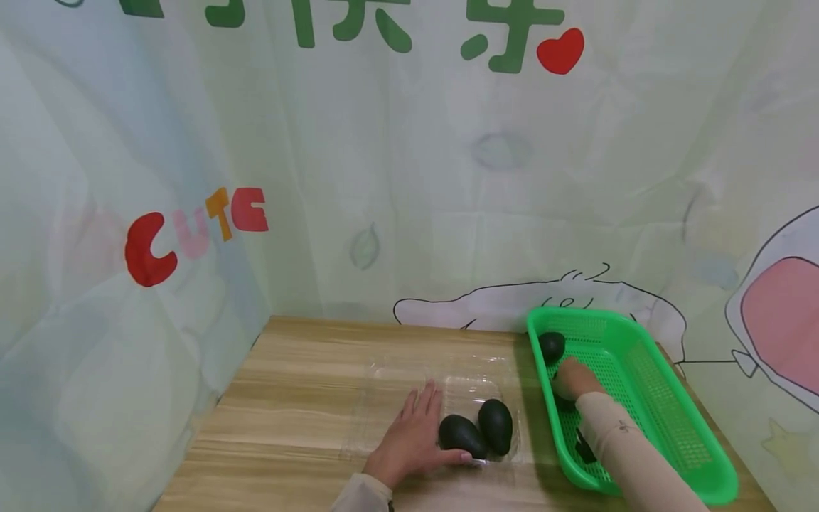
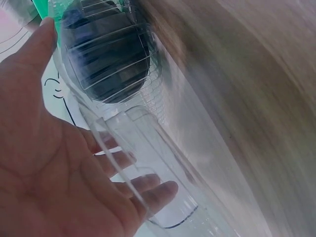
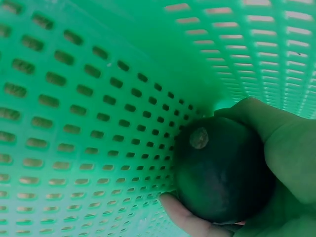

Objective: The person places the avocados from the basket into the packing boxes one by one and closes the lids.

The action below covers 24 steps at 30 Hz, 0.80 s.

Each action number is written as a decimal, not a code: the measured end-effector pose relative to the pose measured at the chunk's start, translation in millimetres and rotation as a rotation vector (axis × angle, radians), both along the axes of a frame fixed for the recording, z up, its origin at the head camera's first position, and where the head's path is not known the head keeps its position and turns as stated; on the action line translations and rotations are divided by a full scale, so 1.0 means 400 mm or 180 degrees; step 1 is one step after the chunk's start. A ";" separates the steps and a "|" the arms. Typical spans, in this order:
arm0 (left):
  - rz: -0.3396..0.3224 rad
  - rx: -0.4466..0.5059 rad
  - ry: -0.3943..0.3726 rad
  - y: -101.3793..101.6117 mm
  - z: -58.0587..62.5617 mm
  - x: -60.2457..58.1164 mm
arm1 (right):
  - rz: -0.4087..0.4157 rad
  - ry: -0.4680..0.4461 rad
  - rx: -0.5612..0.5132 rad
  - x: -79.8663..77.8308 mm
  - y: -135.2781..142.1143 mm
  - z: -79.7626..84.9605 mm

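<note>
Two dark avocados, one at left [image 1: 462, 435] and one at right [image 1: 495, 427], lie side by side in a clear plastic container [image 1: 384, 398]. My left hand [image 1: 412, 437] rests on the container with fingers stretched out. Its thumb lies along the front edge near the left avocado; the left wrist view shows several fingertips through the clear plastic. Inside the green basket [image 1: 672, 398], my right hand [image 1: 576, 380] grips an avocado [image 3: 222, 168], thumb and fingers curled round it, close to the perforated wall. Another avocado [image 1: 552, 346] sits at the basket's far left corner.
The wooden table [image 1: 256, 419] carries the container in the middle and the basket to its right. A printed cloth backdrop [image 1: 435, 199] hangs behind the table and along both sides. The basket's far end stands close to the cloth.
</note>
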State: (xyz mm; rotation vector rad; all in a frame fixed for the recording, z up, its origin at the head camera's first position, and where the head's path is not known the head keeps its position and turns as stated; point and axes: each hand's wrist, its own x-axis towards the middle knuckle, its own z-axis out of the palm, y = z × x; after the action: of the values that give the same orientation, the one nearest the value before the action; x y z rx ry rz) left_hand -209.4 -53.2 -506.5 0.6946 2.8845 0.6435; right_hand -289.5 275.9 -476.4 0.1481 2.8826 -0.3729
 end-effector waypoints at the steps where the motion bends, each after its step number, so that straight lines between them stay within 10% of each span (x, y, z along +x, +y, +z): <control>1: 0.0002 -0.0004 0.0007 -0.001 0.000 0.000 | -0.0004 -0.0003 -0.0013 -0.001 0.000 -0.001; 10: 0.0006 0.0014 0.0002 -0.004 -0.015 -0.005 | 0.0276 0.0304 -0.0056 0.010 0.014 -0.016; 24: 0.0021 0.0023 0.0004 -0.007 -0.020 -0.008 | 0.0065 0.0036 -0.0193 0.027 0.012 0.022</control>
State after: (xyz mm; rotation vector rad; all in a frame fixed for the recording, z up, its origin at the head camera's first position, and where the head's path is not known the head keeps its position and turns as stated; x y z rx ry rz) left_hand -212.5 -56.0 -514.7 0.6870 2.8882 0.6548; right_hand -278.5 280.8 -467.5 0.1065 2.8779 -0.4583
